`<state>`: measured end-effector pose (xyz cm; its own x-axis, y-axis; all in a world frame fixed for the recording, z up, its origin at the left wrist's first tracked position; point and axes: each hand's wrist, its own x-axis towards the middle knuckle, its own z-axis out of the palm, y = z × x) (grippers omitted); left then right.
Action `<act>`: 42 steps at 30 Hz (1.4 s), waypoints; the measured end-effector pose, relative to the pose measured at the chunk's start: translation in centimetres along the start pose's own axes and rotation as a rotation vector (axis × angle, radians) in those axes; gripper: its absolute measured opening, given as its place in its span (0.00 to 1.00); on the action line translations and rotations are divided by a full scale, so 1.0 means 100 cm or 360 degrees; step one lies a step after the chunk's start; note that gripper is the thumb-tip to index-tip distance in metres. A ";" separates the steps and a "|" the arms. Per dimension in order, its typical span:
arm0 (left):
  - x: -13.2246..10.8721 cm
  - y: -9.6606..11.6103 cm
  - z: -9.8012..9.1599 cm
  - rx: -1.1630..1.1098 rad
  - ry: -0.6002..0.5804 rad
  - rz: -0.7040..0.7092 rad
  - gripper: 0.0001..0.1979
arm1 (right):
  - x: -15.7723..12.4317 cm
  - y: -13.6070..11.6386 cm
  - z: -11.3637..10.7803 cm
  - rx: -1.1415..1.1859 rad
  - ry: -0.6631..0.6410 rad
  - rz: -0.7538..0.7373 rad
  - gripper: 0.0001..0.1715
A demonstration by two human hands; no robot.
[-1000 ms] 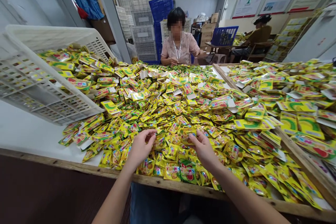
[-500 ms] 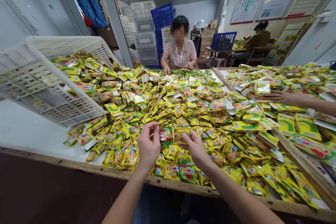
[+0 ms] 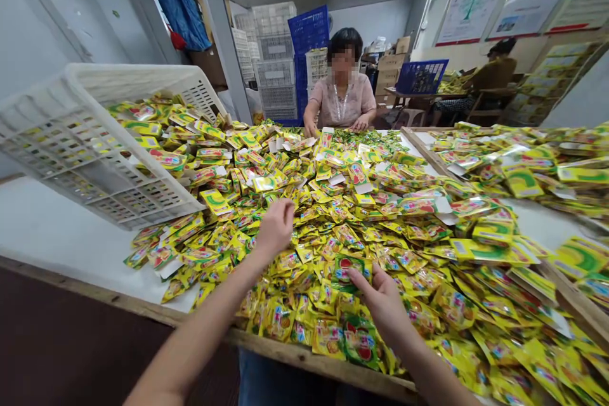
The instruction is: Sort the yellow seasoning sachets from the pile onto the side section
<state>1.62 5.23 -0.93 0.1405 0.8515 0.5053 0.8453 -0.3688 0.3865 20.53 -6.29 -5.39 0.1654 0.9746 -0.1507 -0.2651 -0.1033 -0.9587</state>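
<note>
My right hand [image 3: 383, 297] pinches a small green sachet [image 3: 343, 271] with a red fruit print between thumb and fingers, just above the heap. A bit of yellow wrapper shows behind that sachet, under the fingers. Farther forward and to the left, my left hand [image 3: 276, 225] has its fingers drawn together over the pile of yellow sachets [image 3: 280, 320]. Whether anything is between those fingertips is hidden. Small yellow boxes [image 3: 216, 202], some with white flaps open, lie mixed with the sachets beyond and around my hands.
A white plastic crate [image 3: 143, 168] lies tipped at left, boxes spilling from it. Across the table a co-worker [image 3: 340, 92] handles small packets. Wooden strips edge the table [image 3: 118, 298] and divide it at right [image 3: 578, 304]. Stacked crates [image 3: 275, 66] stand behind.
My left hand has let go of the green sachet and moved forward. My right hand now holds that sachet, slightly lower and to the right. The other person's hand at right has left view.
</note>
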 end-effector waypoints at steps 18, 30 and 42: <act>0.132 -0.106 0.025 0.0478 -0.0257 -0.0579 0.13 | 0.016 0.006 -0.016 0.0007 0.0284 0.0141 0.31; -0.021 0.022 -0.022 -0.0341 -0.0501 0.0063 0.24 | 0.010 -0.013 -0.018 0.0043 0.0478 -0.0283 0.26; -0.136 0.090 -0.013 -0.0460 0.0117 0.0107 0.22 | -0.041 -0.089 -0.028 -0.0975 -0.0396 -0.0852 0.10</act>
<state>6.63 -10.12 -3.30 0.1445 0.7962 0.5876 0.6523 -0.5231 0.5485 24.84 -9.93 3.12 -0.1108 0.9305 0.3490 0.3621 0.3648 -0.8578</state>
